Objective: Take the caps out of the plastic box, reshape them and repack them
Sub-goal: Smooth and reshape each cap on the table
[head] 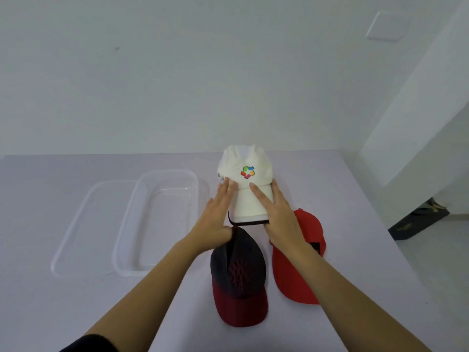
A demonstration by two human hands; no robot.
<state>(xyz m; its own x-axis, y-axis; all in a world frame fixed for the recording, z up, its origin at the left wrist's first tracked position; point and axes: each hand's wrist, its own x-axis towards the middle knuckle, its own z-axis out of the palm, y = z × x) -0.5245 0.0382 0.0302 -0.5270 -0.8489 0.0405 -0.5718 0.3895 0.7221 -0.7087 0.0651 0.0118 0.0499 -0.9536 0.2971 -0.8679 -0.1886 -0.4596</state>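
The white cap with a multicoloured logo stood on the pale lilac surface, crown away from the person and brim toward them. The left hand lay flat against the cap's left side, fingers spread and stretched forward, clamped on nothing. The right hand pressed along the brim's right edge in the same way, fingers extended and apart, so the cap sat between the two palms. Just nearer the person, a dark navy cap with a maroon brim lay under the left wrist, its crown touching the white cap's brim. A red cap lay beside it, partly covered by the right forearm. To the left, well apart from the caps, the clear plastic box stood with its lid lying next to it
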